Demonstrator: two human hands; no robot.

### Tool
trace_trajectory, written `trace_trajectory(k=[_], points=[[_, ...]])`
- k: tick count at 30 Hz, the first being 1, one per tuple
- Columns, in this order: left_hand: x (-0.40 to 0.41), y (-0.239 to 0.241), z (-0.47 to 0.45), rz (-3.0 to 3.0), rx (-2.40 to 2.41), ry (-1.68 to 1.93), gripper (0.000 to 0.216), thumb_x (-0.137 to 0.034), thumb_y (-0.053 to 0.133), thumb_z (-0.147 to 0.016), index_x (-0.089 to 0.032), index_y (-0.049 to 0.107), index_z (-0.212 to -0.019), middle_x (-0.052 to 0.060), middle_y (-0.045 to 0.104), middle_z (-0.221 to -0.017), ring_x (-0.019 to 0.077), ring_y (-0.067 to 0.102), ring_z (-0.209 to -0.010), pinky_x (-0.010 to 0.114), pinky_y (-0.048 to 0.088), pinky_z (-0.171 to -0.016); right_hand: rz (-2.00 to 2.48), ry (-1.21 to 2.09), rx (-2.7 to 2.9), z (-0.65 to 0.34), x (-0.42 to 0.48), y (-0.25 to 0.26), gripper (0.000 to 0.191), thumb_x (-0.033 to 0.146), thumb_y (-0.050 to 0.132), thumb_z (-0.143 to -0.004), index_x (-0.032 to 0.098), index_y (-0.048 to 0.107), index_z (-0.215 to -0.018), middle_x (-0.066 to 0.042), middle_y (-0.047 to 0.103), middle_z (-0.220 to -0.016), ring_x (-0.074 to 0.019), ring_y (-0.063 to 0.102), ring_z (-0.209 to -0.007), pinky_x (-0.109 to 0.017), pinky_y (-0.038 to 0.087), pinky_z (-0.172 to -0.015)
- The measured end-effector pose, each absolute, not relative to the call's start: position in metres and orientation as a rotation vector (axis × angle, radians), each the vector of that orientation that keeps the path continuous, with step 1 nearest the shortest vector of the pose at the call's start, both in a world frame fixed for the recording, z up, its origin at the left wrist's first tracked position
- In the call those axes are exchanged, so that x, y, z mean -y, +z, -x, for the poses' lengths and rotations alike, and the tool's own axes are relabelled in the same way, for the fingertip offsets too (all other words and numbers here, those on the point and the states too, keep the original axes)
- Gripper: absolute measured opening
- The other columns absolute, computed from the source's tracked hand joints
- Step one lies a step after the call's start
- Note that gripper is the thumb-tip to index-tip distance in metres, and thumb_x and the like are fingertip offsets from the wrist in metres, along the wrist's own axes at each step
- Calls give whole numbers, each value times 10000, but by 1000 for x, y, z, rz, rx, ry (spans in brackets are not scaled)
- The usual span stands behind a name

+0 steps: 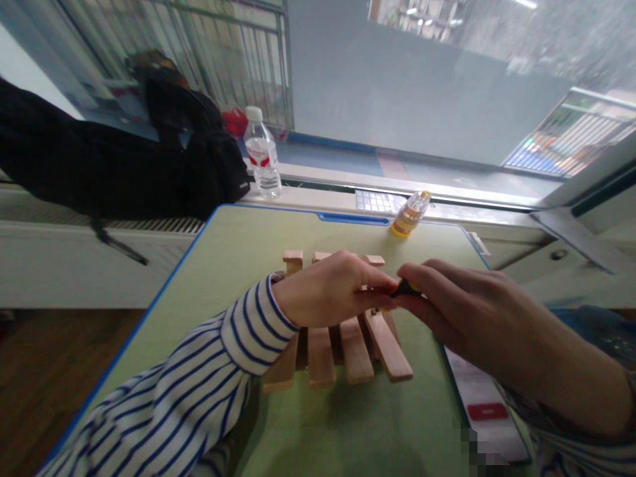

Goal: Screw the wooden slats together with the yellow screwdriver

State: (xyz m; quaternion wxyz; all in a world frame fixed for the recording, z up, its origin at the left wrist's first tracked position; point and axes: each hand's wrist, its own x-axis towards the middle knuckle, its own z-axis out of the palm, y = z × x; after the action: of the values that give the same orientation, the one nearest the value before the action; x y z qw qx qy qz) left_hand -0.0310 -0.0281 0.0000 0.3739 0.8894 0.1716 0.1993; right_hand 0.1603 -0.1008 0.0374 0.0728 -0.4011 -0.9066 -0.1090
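My right hand is closed around a black-and-yellow screwdriver, most of it hidden by the fingers. From the left, my left hand reaches in with thumb and fingers pinched at the front end of that tool; what lies between them is hidden. Below both hands stands a wooden piece made of several pale slats laid side by side with gaps. The rightmost slat sits at a slant, and small dark hardware shows near its upper end. My left forearm and hand cover the middle of the wooden piece.
The green table has a blue edge. A clear container with a yellow base stands at its back. On the sill are a water bottle and a black bag. A phone lies by my right forearm.
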Motion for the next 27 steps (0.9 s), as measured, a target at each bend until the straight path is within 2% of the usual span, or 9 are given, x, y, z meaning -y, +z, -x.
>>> trace_trajectory(k=[3,6,11,17,21,23,27], points=[[28,1,31,-2239,-415,500,236,-281,475,-892,-154,673,-910,-10,611,-727,76,515,-665,180,355,-592,1274,-291,2639,-155,100,37,143,287,434,-901,165,503,-932,-9,572,-737,-103,475,-544,-255,311,-485],[27,1,31,-2221,-420,483,253,-290,460,-897,-147,668,-914,-13,604,-723,75,509,-666,172,355,-588,1339,-296,2600,-151,100,38,175,329,415,-909,179,490,-859,8,549,-686,-100,460,-508,-261,276,-473],[27,2,31,-2296,-459,445,291,-333,440,-902,-153,661,-960,-6,610,-744,84,524,-682,183,360,-604,1390,-354,2638,-148,101,40,227,341,362,-926,171,495,-855,2,558,-662,-106,498,-521,-262,239,-463],[31,6,29,-2365,-535,482,203,-314,544,-844,-175,672,-918,-7,639,-783,92,553,-690,187,366,-612,1448,-344,2669,-149,101,49,272,369,348,-924,171,518,-848,-1,595,-647,-97,490,-501,-269,213,-463],[32,6,29,-2385,-550,513,225,-340,543,-844,-172,689,-876,-14,626,-699,79,530,-613,183,352,-567,1308,-308,2752,-156,100,56,290,414,401,-902,176,517,-1021,-35,647,-821,-116,560,-632,-255,277,-500],[32,5,29,-2352,-546,507,195,-309,565,-832,-182,691,-909,-18,634,-702,76,534,-614,179,357,-572,1228,-306,2800,-161,100,57,293,369,410,-905,176,487,-1111,-59,641,-915,-125,571,-697,-252,306,-527],[31,3,30,-2306,-542,454,200,-298,553,-840,-179,688,-928,-18,628,-709,81,539,-638,179,356,-567,1204,-224,2847,-164,100,54,160,251,432,-893,183,495,-1024,-27,611,-851,-104,519,-625,-255,292,-528]])
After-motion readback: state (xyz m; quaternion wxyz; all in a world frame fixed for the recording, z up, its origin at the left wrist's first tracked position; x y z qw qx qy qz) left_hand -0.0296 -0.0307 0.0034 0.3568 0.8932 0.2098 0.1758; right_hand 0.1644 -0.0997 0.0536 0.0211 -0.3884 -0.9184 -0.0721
